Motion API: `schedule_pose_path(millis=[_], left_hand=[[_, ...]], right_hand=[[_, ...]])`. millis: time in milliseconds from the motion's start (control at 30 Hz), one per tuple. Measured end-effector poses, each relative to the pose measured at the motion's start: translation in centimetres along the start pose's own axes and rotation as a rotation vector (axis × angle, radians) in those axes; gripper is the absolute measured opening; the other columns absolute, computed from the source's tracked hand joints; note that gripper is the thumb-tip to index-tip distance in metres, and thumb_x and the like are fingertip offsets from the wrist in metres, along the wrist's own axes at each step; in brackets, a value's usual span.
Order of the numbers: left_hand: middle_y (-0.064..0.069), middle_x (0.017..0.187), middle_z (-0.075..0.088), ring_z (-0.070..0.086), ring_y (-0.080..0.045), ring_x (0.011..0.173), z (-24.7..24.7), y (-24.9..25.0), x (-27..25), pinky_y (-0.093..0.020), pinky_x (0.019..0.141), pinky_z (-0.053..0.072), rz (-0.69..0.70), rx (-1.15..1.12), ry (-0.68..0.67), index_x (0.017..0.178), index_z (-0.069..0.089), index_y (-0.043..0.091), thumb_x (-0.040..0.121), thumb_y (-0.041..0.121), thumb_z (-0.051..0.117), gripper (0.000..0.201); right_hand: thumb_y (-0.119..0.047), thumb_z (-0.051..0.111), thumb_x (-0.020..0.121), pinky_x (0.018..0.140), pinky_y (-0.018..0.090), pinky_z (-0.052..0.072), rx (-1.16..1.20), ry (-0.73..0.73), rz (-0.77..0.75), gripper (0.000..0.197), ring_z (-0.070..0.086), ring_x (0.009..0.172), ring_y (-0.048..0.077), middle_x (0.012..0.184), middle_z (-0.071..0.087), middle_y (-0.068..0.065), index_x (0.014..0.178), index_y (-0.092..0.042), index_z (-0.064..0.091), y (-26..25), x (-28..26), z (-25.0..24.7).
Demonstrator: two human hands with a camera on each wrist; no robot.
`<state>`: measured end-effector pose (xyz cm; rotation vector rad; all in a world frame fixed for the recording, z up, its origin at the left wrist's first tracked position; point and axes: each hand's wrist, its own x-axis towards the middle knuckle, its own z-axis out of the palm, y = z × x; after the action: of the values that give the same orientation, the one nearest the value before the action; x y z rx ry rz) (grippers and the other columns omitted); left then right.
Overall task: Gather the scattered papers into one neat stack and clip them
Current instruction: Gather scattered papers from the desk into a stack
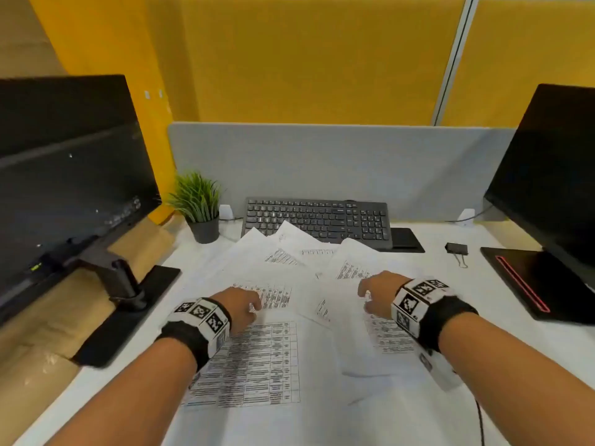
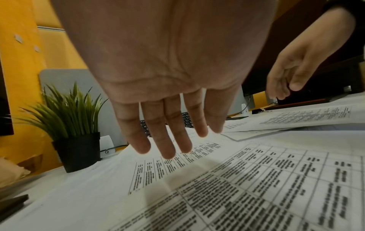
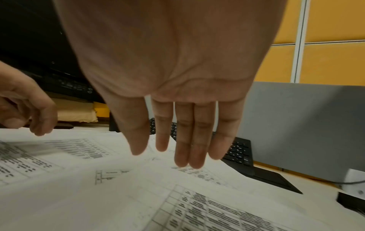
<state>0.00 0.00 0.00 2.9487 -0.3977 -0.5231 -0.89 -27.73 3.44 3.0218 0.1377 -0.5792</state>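
White papers [image 1: 277, 317] printed with tables lie scattered and overlapping across the middle of the worktop [image 1: 502, 336], their far corners reaching onto the keyboard [image 1: 317, 220]. Above them, the left hand [image 1: 240, 305] and right hand [image 1: 378, 292] hover palm down, each grip wide with straight fingers, holding nothing. Near the far right edge lies a black binder clip [image 1: 456, 249], apart from the sheets.

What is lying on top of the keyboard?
Corners of two papers overlap the keyboard's front edge. The keys under them are hidden; the rest is uncovered.
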Motion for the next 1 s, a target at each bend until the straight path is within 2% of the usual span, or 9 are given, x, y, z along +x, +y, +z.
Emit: schedule_pose_path(millis=[133, 267, 367, 500, 633, 767, 867, 933, 1000], left_hand=[[0.001, 0.117, 0.059, 0.054, -0.016, 0.1, -0.1, 0.2, 0.3, -0.025, 0.088, 0.043, -0.012, 0.006, -0.055, 0.121, 0.054, 0.026, 0.082, 0.031, 0.065, 0.041], [0.003, 0.12, 0.057, 0.054, -0.018, 0.107, -0.3, 1.2, 2.0, -0.031, 0.093, 0.045, 0.001, 0.022, -0.103, 0.121, 0.052, 0.028, 0.069, 0.038, 0.075, 0.058], [0.002, 0.126, 0.053, 0.051, -0.021, 0.114, -0.1, 2.3, 3.3, -0.036, 0.096, 0.043, -0.001, 0.06, -0.116, 0.126, 0.044, 0.027, 0.061, 0.047, 0.079, 0.076], [-0.001, 0.128, 0.041, 0.042, -0.023, 0.118, 0.8, 2.9, 4.5, -0.044, 0.092, 0.039, -0.024, 0.118, -0.113, 0.129, 0.031, 0.024, 0.045, 0.06, 0.081, 0.105], [-0.001, 0.13, 0.033, 0.035, -0.025, 0.122, 1.9, 2.7, 5.4, -0.051, 0.095, 0.038, -0.046, 0.207, -0.135, 0.133, 0.023, 0.024, 0.039, 0.061, 0.081, 0.117], [0.001, 0.132, 0.039, 0.038, -0.024, 0.123, 2.0, 2.4, 6.3, -0.051, 0.104, 0.028, -0.023, 0.194, -0.122, 0.134, 0.022, 0.027, 0.044, 0.058, 0.081, 0.112], [0.003, 0.13, 0.045, 0.041, -0.023, 0.121, 1.8, 2.0, 6.5, -0.048, 0.107, 0.022, -0.031, 0.157, -0.12, 0.133, 0.027, 0.029, 0.046, 0.058, 0.08, 0.105], [0.003, 0.129, 0.049, 0.041, -0.022, 0.121, 1.7, 1.6, 6.6, -0.045, 0.106, 0.021, -0.053, 0.126, -0.129, 0.132, 0.031, 0.03, 0.049, 0.058, 0.079, 0.1], [0.004, 0.126, 0.052, 0.045, -0.02, 0.118, 1.2, 1.3, 6.7, -0.04, 0.102, 0.027, -0.082, 0.084, -0.122, 0.131, 0.037, 0.03, 0.057, 0.052, 0.078, 0.087]], right_hand=[[-0.006, 0.058, 0.086, 0.087, 0.026, 0.044, -0.013, -0.037, -0.05, 0.038, 0.055, 0.113, 0.022, 0.127, 0.054, 0.003, 0.12, -0.023, 0.057, -1.7, 1.4, -0.5], [0.0, 0.058, 0.085, 0.083, 0.024, 0.042, -0.078, -0.091, -0.071, 0.042, 0.054, 0.115, 0.024, 0.129, 0.053, 0.005, 0.123, -0.019, 0.055, -1.5, 3.8, -0.6], [-0.009, 0.072, 0.077, 0.089, 0.03, 0.043, -0.086, -0.095, -0.08, 0.059, 0.05, 0.118, 0.026, 0.132, 0.047, 0.004, 0.128, -0.024, 0.046, -1.0, 5.9, -0.4], [-0.04, 0.089, 0.042, 0.096, 0.05, 0.044, -0.193, -0.101, -0.17, 0.112, 0.047, 0.12, 0.028, 0.131, 0.039, -0.003, 0.132, -0.039, 0.023, -0.3, 10.0, 1.4], [-0.041, 0.089, 0.043, 0.101, 0.054, 0.039, -0.216, -0.179, -0.165, 0.128, 0.038, 0.131, 0.031, 0.143, 0.029, -0.001, 0.139, -0.043, 0.004, 0.9, 11.2, 1.7], [-0.022, 0.085, 0.06, 0.092, 0.041, 0.048, -0.156, -0.178, -0.133, 0.096, 0.057, 0.107, 0.028, 0.122, 0.057, 0.002, 0.136, -0.03, 0.027, 1.0, 11.9, 0.5], [-0.017, 0.077, 0.072, 0.09, 0.033, 0.046, -0.257, -0.192, -0.222, 0.051, 0.056, 0.108, 0.023, 0.121, 0.059, 0.001, 0.117, -0.02, 0.055, -0.2, 12.7, -0.6], [-0.015, 0.074, 0.075, 0.087, 0.031, 0.046, -0.347, -0.121, -0.316, 0.029, 0.055, 0.104, 0.022, 0.121, 0.058, 0.0, 0.1, -0.021, 0.06, -1.5, 13.0, -0.9], [-0.013, 0.074, 0.074, 0.086, 0.031, 0.046, -0.438, -0.046, -0.447, 0.027, 0.051, 0.106, 0.024, 0.128, 0.049, -0.001, 0.093, -0.022, 0.057, -2.7, 13.4, -0.7]])
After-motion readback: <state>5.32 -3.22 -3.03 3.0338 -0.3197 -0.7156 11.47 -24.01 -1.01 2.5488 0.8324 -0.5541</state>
